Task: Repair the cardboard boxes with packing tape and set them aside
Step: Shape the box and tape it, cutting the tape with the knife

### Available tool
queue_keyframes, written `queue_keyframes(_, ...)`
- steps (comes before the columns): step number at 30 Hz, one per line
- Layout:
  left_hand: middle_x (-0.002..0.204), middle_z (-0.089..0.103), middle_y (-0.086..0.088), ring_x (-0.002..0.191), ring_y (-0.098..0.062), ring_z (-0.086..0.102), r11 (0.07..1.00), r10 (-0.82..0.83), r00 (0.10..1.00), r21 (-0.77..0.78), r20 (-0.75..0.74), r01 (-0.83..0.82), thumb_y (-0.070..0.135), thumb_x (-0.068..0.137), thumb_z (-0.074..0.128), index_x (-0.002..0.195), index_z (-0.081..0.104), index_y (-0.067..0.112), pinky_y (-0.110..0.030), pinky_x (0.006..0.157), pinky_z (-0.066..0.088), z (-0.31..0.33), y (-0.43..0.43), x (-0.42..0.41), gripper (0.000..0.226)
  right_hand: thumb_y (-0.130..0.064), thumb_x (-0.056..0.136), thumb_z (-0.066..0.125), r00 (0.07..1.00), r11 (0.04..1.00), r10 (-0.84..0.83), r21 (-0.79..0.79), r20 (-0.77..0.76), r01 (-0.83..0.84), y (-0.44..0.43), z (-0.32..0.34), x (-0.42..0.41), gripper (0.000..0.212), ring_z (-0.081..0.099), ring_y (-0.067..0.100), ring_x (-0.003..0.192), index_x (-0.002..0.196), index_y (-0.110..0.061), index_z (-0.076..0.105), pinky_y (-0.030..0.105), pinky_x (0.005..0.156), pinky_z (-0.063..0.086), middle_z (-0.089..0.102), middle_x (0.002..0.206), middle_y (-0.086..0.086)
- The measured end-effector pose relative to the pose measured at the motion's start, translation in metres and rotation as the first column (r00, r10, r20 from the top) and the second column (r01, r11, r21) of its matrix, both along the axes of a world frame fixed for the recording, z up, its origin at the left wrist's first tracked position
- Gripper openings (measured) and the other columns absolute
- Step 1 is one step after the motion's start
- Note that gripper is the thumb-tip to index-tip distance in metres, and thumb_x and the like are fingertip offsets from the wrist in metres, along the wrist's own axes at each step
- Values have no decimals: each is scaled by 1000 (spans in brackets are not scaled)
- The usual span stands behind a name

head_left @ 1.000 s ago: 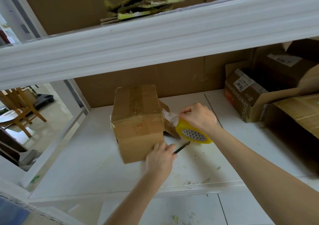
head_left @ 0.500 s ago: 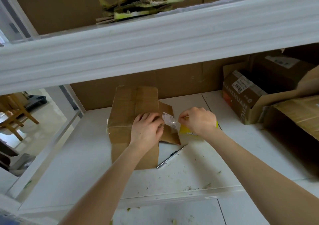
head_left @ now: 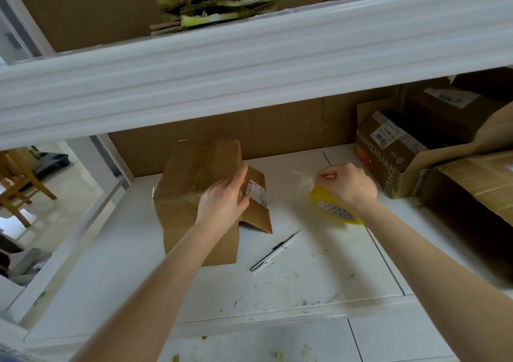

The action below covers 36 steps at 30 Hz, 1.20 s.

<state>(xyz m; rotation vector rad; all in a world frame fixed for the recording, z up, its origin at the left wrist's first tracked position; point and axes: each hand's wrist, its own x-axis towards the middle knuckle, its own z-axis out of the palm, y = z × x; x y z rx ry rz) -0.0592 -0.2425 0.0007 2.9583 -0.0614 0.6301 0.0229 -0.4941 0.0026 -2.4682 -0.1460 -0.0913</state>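
Observation:
A brown cardboard box (head_left: 194, 184) stands on the white shelf (head_left: 305, 278), with one side flap (head_left: 258, 209) hanging open to the right. My left hand (head_left: 224, 197) presses flat on the box's right edge, fingers straight, beside a white label. To the right, my right hand (head_left: 347, 186) grips a yellow roll of packing tape (head_left: 333, 209) and pinches its loose clear end, which looks blurred between hand and box.
A slim metal knife (head_left: 273, 252) lies on the shelf in front of the box. Open cardboard boxes (head_left: 388, 156) crowd the right end. A white shelf beam (head_left: 249, 64) crosses overhead with cardboard scraps (head_left: 222, 6) on top. Bits of debris dot the shelf front.
My right hand has pulled the tape roll away to the right, off the box. My left hand has shifted from the tape end to the box's right edge.

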Motion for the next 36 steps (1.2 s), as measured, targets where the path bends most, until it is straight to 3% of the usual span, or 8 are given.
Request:
queue_keyframes(2,114,65,-4,90,-18,64,1000,6,995,-3,97,-6,32,87,67,146,34,17,-30,74,57,7,-10,-1,70,-46,78,62,1000,982,23,190,-21,-19,0,-1,-5,20,63,16,83,60,-54,64,31,72,53,69,83,-18)
queue_keyframes(6,91,66,-1,81,-20,61,972,-206,835,5,511,237,15,79,75,98,73,14,-30,62,54,16,-49,-4,19,-47,78,63,999,954,41,296,22,-46,-6,-3,-12,25,61,8,81,57,-60,61,27,69,48,66,80,-25)
queue_keyframes(12,100,68,12,92,-11,56,944,-105,983,-295,150,145,42,82,69,109,70,35,-18,63,39,15,-108,7,29,-44,79,62,997,955,40,290,73,-59,-13,-1,-27,28,62,11,88,61,-64,60,32,77,53,66,84,-22)
queue_keyframes(18,91,71,7,64,22,52,798,-117,993,-593,23,108,26,81,74,100,76,17,7,59,32,14,-119,19,20,-40,86,67,988,931,126,333,94,-150,-32,-7,-35,11,63,10,96,78,-47,70,23,78,44,67,89,-19)
queue_keyframes(24,93,57,10,92,-11,54,884,-111,992,-462,-57,72,37,88,62,86,66,33,-19,57,34,12,-121,19,6,-41,85,69,988,942,132,301,82,-151,-39,-7,-41,54,60,19,102,134,-25,53,28,84,46,65,105,0)
queue_keyframes(28,112,46,3,89,-16,53,989,13,1000,-147,-9,-14,46,88,60,92,70,19,-26,61,33,2,-118,9,28,-42,89,61,978,982,180,41,109,-185,-37,-15,-49,48,60,25,101,134,-33,48,34,83,47,63,98,-2)
queue_keyframes(32,126,44,5,98,-17,59,972,66,998,-223,-23,-70,42,91,58,120,61,24,-29,70,44,0,-105,-14,34,-38,89,59,941,959,234,-216,246,-182,-30,-43,-64,34,55,25,111,123,-32,60,33,87,40,65,116,-3)
queue_keyframes(36,118,57,3,108,-13,54,964,4,994,-263,109,25,23,91,62,103,73,20,-21,75,42,-8,-86,-53,17,-43,93,50,947,894,283,-400,151,-203,-19,-67,-71,34,48,21,122,126,-35,56,34,99,33,61,125,-6)
